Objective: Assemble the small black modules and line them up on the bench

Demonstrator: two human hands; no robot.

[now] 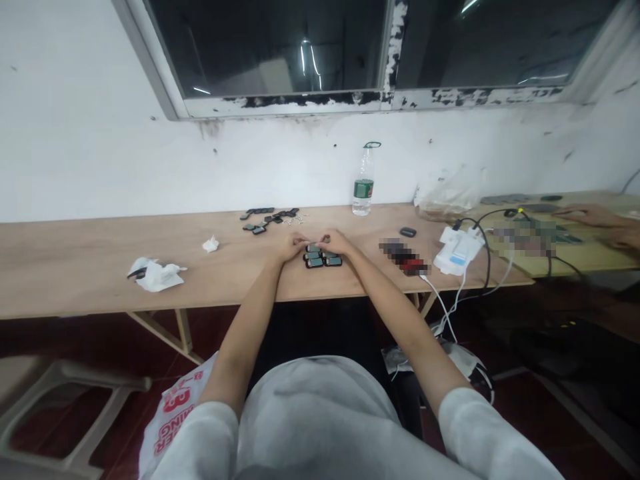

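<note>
My left hand [294, 246] and my right hand [333, 242] meet over the table with their fingertips pinched close together. Whatever lies between the fingers is too small to make out. Just below the fingertips, several small flat rectangular pieces [315, 263] with black rims and grey-green faces lie side by side in rows. The right hand partly covers the upper right of this group. Farther back, a loose heap of similar dark pieces [259, 229] is spread out, with tiny pale bits [299, 219] beside it.
A water bottle [363, 187] stands near the wall. Crumpled tissues [161, 275] lie left. To the right are a small black oval case [408, 232], a blurred-out device [404, 257] and a white power strip [457, 251] with cables. Another person's hand [583, 215] rests over the adjoining table.
</note>
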